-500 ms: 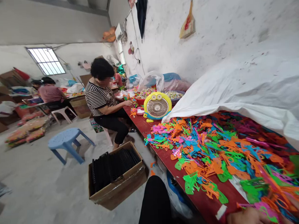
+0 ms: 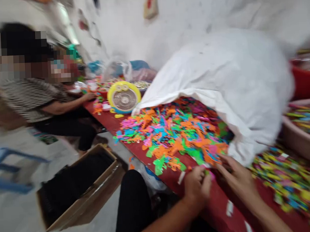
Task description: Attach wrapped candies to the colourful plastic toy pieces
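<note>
Over the red tabletop (image 2: 221, 210), pinched a small pink-and-green plastic piece (image 2: 209, 174) at the fingertips of the curled left hand (image 2: 197, 186), facing the half-open right hand (image 2: 237, 181); couldn't tell its hold.

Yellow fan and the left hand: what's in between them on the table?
A heap of colourful plastic pieces lies between the fan and left hand, as the head view shows.

No words, brands or numbers are legible; a red marking (image 2: 149, 0) on the pale hanging bag (image 2: 151, 10) by the white wall (image 2: 186, 15) is too blurred to read.
</note>
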`<state>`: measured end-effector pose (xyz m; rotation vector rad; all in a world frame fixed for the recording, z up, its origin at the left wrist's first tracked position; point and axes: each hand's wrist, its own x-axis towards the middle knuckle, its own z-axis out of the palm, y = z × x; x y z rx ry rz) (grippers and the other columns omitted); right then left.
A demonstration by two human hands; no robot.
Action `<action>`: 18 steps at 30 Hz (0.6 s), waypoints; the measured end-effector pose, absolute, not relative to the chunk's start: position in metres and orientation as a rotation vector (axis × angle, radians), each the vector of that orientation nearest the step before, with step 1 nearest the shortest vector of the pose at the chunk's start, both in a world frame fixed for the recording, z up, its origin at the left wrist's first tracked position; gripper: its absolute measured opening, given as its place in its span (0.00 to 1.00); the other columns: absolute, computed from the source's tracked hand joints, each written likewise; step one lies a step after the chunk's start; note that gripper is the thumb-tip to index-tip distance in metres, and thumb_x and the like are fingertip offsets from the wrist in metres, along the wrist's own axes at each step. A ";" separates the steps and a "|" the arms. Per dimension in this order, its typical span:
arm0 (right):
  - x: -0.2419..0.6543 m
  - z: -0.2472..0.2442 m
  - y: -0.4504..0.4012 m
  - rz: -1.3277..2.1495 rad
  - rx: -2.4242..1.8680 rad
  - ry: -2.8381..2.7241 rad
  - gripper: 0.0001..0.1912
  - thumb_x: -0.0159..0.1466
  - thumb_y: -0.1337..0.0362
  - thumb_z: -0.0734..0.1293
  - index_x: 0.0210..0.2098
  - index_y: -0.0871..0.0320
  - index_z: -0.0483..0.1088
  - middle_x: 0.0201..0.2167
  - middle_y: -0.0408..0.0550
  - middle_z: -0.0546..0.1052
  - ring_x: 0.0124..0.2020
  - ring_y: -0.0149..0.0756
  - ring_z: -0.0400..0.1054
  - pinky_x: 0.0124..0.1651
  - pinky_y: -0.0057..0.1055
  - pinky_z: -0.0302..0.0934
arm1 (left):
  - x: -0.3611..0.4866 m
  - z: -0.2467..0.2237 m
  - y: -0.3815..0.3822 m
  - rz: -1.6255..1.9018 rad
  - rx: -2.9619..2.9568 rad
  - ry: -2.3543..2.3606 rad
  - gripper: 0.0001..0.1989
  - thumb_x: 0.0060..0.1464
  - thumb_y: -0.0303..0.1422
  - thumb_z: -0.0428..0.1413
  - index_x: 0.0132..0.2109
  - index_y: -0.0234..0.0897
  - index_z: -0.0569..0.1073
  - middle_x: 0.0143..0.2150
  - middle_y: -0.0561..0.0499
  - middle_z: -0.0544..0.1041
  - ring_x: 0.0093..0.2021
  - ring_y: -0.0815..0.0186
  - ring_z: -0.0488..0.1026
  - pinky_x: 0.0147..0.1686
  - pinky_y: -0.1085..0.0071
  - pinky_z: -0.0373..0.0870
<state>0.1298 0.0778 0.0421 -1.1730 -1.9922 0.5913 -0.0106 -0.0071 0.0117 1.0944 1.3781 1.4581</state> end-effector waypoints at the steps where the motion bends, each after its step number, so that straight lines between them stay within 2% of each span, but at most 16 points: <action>1: 0.130 0.044 0.073 0.640 -1.180 -1.948 0.23 0.64 0.47 0.64 0.49 0.57 0.73 0.41 0.53 0.77 0.40 0.46 0.72 0.42 0.39 0.68 | -0.012 0.013 -0.007 1.475 1.098 1.351 0.12 0.60 0.39 0.52 0.44 0.35 0.73 0.27 0.53 0.69 0.27 0.69 0.63 0.28 0.73 0.60; 4: 0.126 0.051 0.064 0.795 -1.212 -1.811 0.21 0.64 0.49 0.66 0.48 0.58 0.74 0.37 0.50 0.76 0.37 0.43 0.71 0.40 0.35 0.66 | -0.014 0.015 -0.007 1.509 1.048 1.270 0.12 0.61 0.40 0.53 0.44 0.36 0.71 0.29 0.54 0.68 0.28 0.69 0.64 0.30 0.74 0.61; 9: 0.126 0.055 0.053 1.124 -1.125 -1.487 0.23 0.61 0.51 0.72 0.49 0.59 0.73 0.33 0.46 0.75 0.34 0.37 0.68 0.37 0.30 0.63 | -0.015 0.013 -0.010 1.538 0.968 1.219 0.14 0.61 0.43 0.55 0.44 0.36 0.71 0.30 0.54 0.70 0.29 0.69 0.66 0.31 0.74 0.63; 15: 0.128 0.048 0.038 1.211 -1.065 -1.492 0.24 0.60 0.52 0.74 0.51 0.58 0.74 0.32 0.45 0.73 0.33 0.35 0.67 0.35 0.27 0.63 | -0.013 0.015 -0.004 1.560 0.729 1.071 0.15 0.56 0.43 0.58 0.42 0.35 0.71 0.32 0.54 0.73 0.30 0.71 0.67 0.32 0.75 0.64; 18: 0.132 0.048 0.032 1.263 -1.032 -1.552 0.21 0.63 0.52 0.72 0.51 0.57 0.74 0.35 0.46 0.74 0.35 0.37 0.68 0.38 0.29 0.64 | -0.016 0.022 -0.004 1.521 0.640 0.998 0.14 0.54 0.41 0.60 0.40 0.35 0.71 0.31 0.54 0.73 0.28 0.72 0.67 0.30 0.76 0.64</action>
